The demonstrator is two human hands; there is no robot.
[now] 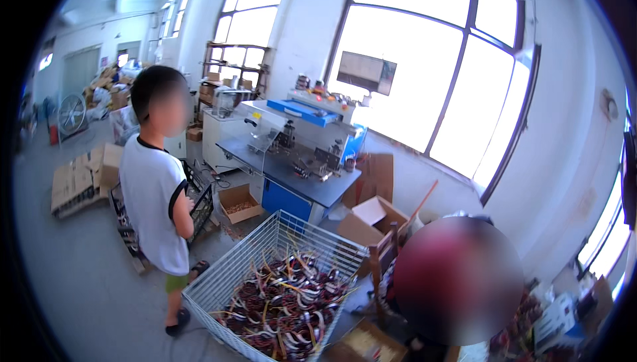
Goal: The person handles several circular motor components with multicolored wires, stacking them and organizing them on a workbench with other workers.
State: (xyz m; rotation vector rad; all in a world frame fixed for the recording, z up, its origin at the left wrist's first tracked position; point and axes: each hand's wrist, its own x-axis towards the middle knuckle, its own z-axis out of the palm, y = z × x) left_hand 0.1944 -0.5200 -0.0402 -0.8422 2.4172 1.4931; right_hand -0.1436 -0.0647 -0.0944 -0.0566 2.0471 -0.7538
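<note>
Neither my left hand nor my right hand shows in the head view. In front of me stands a large white wire basket point(222, 322), heaped with small wired parts point(285, 302) in dark red, with white and yellow leads. What exactly these parts are is too small to make out. Beyond the basket is a workbench machine point(292, 163) with a dark tabletop, a blue cabinet and a clear guard. A monitor point(367, 72) is mounted above it, by the window.
A person point(156, 189) in a white sleeveless top stands left of the basket. Another person point(458, 276), blurred, is at the right. An open carton point(240, 203) lies on the floor by the machine, flattened cardboard point(79, 179) farther left. A floor fan point(71, 114) stands behind.
</note>
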